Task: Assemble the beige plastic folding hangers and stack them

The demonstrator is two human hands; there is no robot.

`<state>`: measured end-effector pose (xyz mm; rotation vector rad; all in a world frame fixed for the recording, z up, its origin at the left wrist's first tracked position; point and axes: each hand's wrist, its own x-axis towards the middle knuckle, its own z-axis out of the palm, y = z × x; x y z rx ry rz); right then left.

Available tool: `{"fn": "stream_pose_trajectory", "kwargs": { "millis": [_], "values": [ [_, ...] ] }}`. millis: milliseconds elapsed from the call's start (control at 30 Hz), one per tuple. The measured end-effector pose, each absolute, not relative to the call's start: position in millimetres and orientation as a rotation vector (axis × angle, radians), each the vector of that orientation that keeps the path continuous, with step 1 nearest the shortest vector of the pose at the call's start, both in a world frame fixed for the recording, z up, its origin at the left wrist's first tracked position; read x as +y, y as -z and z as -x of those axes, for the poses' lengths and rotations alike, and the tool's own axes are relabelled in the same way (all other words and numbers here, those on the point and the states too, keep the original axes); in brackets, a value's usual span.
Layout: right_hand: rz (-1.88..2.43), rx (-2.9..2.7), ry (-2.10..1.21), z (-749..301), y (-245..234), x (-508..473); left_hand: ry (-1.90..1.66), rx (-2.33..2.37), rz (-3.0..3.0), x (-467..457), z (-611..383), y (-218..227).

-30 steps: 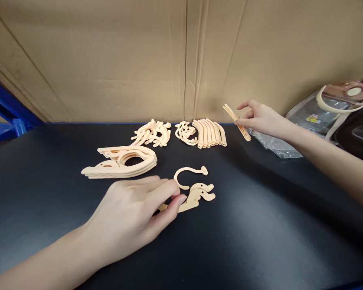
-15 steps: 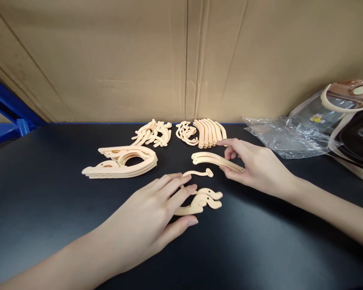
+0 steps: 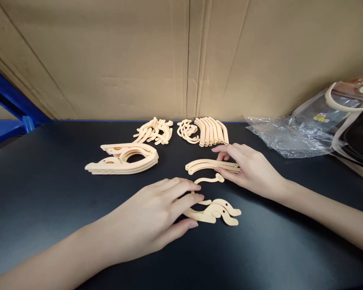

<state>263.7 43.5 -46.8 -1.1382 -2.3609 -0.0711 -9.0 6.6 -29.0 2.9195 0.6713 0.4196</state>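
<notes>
My right hand [image 3: 251, 167] has its thumb and fingers closed round the right ends of two curved beige strips [image 3: 202, 165], which lie side by side on the black table. My left hand [image 3: 166, 209] is open, palm down, its fingers over a beige hook [image 3: 208, 179] with a round end. Beside those fingers lie two overlapping wavy beige pieces [image 3: 220, 209] with small holes near their right ends. My left fingers hide the hook's bend and the left ends of these pieces.
Behind my left hand sits a stack of beige folding hanger frames [image 3: 121, 165]. Farther back are a loose pile of beige pieces [image 3: 154, 131], several small hooks [image 3: 187, 131] and a row of curved strips [image 3: 213, 131]. A clear plastic bag [image 3: 296, 135] lies right, before the cardboard wall [image 3: 133, 60].
The hook and wavy pieces have moved right and slightly nearer, out from under my left hand. The two curved strips in my right hand have shifted slightly left and nearer.
</notes>
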Motion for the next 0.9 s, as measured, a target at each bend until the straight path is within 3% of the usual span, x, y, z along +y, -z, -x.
{"fn": "stream_pose_trajectory", "kwargs": {
  "millis": [533, 767, 900],
  "values": [
    [0.757, -2.563, 0.062, -262.6, 39.4, 31.4, -0.562, 0.6, -2.893, 15.7, 11.5, 29.4],
    [0.892, -2.511, 0.096, -257.1, 36.6, 24.1, -0.683, 0.77, -2.884, 13.3, 11.8, 25.4],
    [1.024, -2.316, -0.154, -257.2, 36.7, 21.7, -0.769, 0.948, -2.907, 15.9, 14.5, 26.9]
  ]
}}
